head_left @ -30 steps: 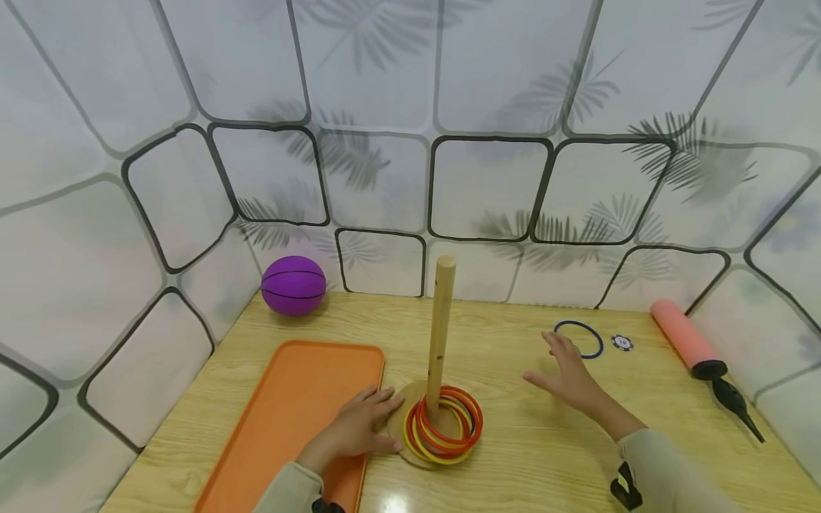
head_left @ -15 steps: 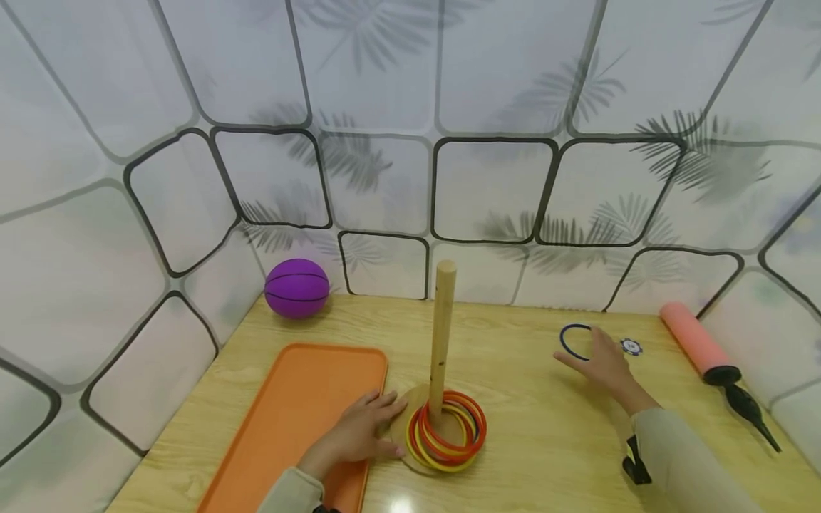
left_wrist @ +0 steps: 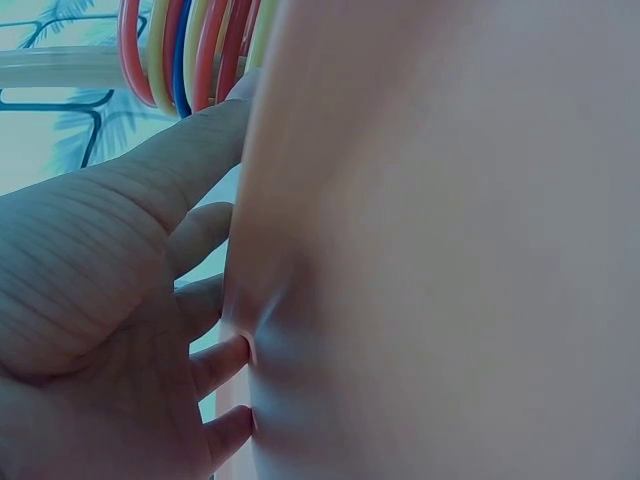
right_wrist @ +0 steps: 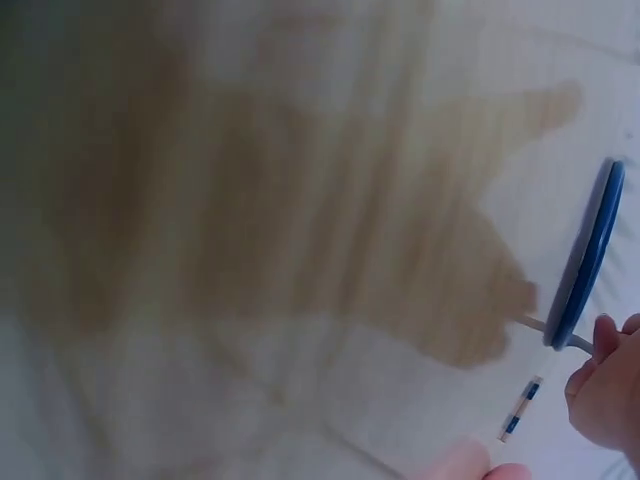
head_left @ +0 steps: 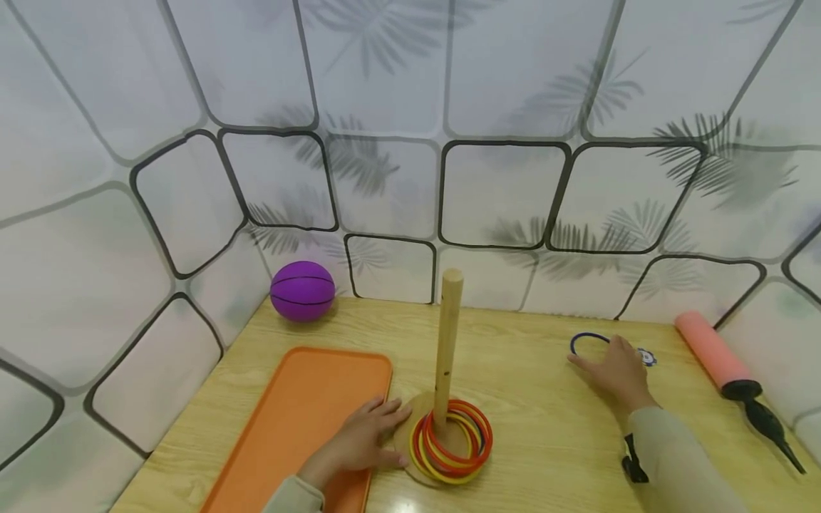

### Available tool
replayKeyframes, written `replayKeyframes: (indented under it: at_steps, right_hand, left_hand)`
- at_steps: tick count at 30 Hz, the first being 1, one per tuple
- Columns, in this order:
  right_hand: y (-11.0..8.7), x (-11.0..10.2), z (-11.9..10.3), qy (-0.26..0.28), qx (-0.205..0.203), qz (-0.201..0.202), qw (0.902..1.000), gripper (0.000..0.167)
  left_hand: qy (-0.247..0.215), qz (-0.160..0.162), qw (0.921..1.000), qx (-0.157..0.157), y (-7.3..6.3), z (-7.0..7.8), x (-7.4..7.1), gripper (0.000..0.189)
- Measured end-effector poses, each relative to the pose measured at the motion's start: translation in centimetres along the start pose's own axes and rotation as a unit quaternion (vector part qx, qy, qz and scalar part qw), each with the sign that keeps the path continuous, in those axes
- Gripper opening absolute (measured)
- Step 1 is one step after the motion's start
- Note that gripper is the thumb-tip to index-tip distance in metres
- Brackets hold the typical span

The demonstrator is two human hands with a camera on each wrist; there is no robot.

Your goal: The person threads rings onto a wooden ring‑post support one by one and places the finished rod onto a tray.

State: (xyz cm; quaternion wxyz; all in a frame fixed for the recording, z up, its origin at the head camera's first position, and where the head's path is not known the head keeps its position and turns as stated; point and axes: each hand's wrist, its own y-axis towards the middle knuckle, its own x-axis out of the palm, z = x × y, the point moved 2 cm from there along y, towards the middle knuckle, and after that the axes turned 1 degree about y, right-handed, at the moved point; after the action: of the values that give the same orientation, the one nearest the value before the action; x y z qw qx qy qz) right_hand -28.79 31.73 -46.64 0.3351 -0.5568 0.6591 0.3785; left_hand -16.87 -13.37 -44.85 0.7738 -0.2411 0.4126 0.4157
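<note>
A wooden ring-toss post (head_left: 447, 349) stands upright on its round base (head_left: 409, 427), with red and yellow rings (head_left: 484, 442) stacked around its foot. My left hand (head_left: 365, 434) lies at the base's left edge, fingers spread; in the left wrist view, its fingertips (left_wrist: 232, 430) touch the board. That view also shows a blue ring (left_wrist: 181, 62) within the stack. My right hand (head_left: 618, 370) reaches over a loose dark blue ring (head_left: 586, 335) on the table, thumb and forefinger spread around its near side. In the right wrist view, fingers (right_wrist: 605, 370) are right by the blue ring's end.
An orange tray (head_left: 308, 413) lies left of the post, partly under my left forearm. A purple ball (head_left: 303, 291) sits at the back left. Beyond my right hand are a poker chip (head_left: 648, 358) and a pink hand pump (head_left: 712, 349) with a black nozzle. Patterned walls enclose the table.
My right hand has moved right to the loose blue ring and now covers part of it. My left hand stays at the base. The view has shifted slightly.
</note>
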Motion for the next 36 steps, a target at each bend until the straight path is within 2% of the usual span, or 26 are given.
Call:
replayKeyframes:
  at_steps: [2,12,26,36]
  right_hand:
    - [0.0,-0.2,0.1,-0.007,0.001,0.003,1.0,0.106]
    - [0.1,-0.5,1.1,-0.041,0.017,-0.037,0.9983,0.113]
    - [0.3,-0.4,1.5,-0.031,0.013,-0.054,0.998,0.118]
    - [0.2,-0.2,1.8,-0.034,0.006,-0.04,0.9986,0.113]
  left_hand:
    - [0.001,0.001,1.0,0.002,0.0,0.1,0.0,0.079]
    - [0.005,-0.001,1.0,0.001,-0.1,-0.1,0.2,0.079]
    - [0.009,0.0,1.0,-0.004,0.1,-0.4,0.1,0.079]
    - [0.006,-0.004,1.0,-0.006,0.2,-0.5,0.2,0.078]
